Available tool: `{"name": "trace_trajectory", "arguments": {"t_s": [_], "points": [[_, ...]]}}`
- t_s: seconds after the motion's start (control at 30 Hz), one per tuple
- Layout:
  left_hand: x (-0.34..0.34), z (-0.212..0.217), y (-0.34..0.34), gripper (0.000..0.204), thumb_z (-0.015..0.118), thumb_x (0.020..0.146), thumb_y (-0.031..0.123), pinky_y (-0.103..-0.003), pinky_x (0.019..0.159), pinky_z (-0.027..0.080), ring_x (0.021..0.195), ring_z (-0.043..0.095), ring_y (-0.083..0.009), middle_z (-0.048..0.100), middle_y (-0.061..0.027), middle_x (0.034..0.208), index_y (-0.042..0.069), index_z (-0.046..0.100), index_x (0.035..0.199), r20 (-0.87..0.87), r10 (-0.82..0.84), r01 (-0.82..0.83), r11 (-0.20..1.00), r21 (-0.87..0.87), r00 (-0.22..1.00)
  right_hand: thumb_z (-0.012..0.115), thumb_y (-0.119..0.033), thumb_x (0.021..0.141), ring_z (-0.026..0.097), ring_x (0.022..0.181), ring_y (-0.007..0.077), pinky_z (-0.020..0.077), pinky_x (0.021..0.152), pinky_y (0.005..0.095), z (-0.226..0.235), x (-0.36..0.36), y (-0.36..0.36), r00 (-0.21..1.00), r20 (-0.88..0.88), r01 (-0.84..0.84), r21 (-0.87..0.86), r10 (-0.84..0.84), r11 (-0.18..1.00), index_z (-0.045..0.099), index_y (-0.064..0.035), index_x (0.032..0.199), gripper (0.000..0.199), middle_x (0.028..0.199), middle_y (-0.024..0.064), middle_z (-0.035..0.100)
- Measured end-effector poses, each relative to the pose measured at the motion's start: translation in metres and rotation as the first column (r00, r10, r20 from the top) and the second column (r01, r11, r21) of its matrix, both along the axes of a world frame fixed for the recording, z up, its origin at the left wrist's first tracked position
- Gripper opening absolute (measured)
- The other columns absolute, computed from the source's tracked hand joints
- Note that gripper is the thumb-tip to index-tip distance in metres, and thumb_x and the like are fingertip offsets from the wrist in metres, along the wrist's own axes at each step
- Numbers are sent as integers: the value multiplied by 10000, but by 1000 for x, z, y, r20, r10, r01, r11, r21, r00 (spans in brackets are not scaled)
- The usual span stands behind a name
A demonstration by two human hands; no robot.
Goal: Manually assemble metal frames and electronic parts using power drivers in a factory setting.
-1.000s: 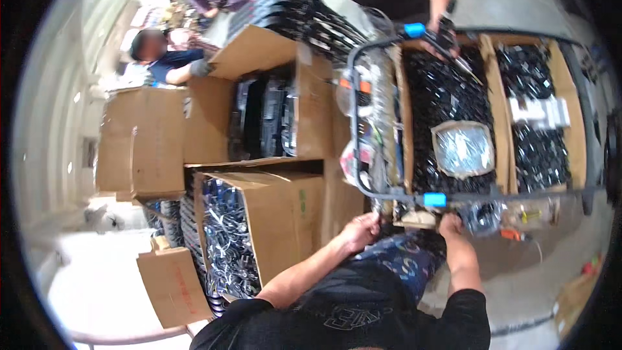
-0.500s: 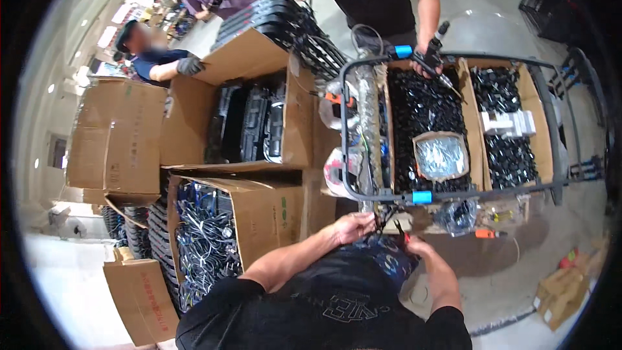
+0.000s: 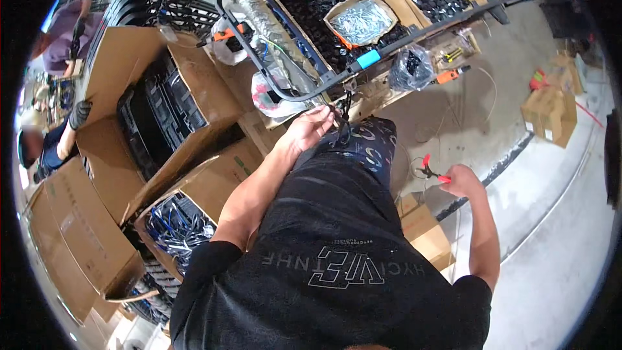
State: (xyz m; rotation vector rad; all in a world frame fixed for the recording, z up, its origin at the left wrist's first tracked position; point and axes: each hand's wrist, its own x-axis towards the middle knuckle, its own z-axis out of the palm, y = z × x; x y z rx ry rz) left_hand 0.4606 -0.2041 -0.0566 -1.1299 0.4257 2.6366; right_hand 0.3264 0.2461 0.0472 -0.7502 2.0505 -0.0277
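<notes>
Left hand (image 3: pixel 311 128) at black cables (image 3: pixel 346 105) by desk's (image 3: pixel 387 98) near edge, grip unclear; right hand (image 3: pixel 465 181) gripping red-handled pliers (image 3: pixel 427 171) off that edge. Apparently handling cables; plier use there calls for bringing right hand across.

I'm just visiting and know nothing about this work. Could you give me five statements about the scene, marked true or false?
1. The right hand holds a red-handled tool. True.
2. The left hand is inside a cardboard box. False: it is near a corner of the black frame.
3. Silver metal pieces fill a small open carton. True.
4. The coloured piece on the frame is red. False: it is blue.
5. A co-worker's gloved hand is beside a cardboard flap. True.
</notes>
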Motion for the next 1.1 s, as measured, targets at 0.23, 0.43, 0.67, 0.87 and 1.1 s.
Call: {"name": "trace_trajectory", "arguments": {"t_s": [0.23, 0.43, 0.67, 0.87, 1.1], "points": [[0, 3, 2, 141, 608, 941, 72, -268, 892, 533, 940, 620, -166, 648, -95, 1067, 24, 620, 1073, -40, -46, 47, 998, 30, 998, 686, -314, 857, 567, 726, 165, 460, 669, 341, -78, 73, -85, 750, 560, 560, -256, -351, 788, 650, -17, 896, 302, 781, 29, 607], [3, 4, -14, 180, 605, 936, 44, -280, 917, 538, 999, 625, -193, 639, -127, 1122, -1, 577, 1108, -116, -97, 101, 994, 33, 989, 675, -188, 879, 578, 843, 149, 473, 758, 321, -91, 95, -119, 345, 702, 895, -46, -623, 444, 662, 9, 980, 222, 906, 33, 641], [-4, 4, -18, 175, 602, 936, 45, -281, 934, 534, 1007, 625, -198, 642, -120, 1106, -3, 583, 1103, -122, -161, 167, 985, 41, 979, 596, -31, 815, 606, 1135, 338, 446, 997, 373, -42, 55, -194, 831, 339, 555, -553, -440, 621, 656, 54, 1062, 268, 1167, 247, 644], [-1, -4, -15, 150, 618, 928, 52, -291, 925, 537, 984, 630, -196, 644, -95, 1050, 8, 592, 1069, -96, -116, 118, 993, 17, 989, 515, 5, 813, 414, 1330, 394, 316, 1108, 501, -32, 67, -227, 923, -328, 35, -452, -202, 891, 574, 69, 1211, 407, 1378, 287, 462], [-2, -7, -13, 139, 634, 917, 50, -313, 901, 545, 917, 636, -194, 643, -63, 966, 43, 590, 1049, -37, -92, 92, 996, 17, 995, 471, -70, 877, 298, 1394, 430, 215, 1130, 597, -27, 74, -237, 860, -490, -20, -308, -141, 951, 515, 107, 1249, 414, 1475, 292, 331]]}}
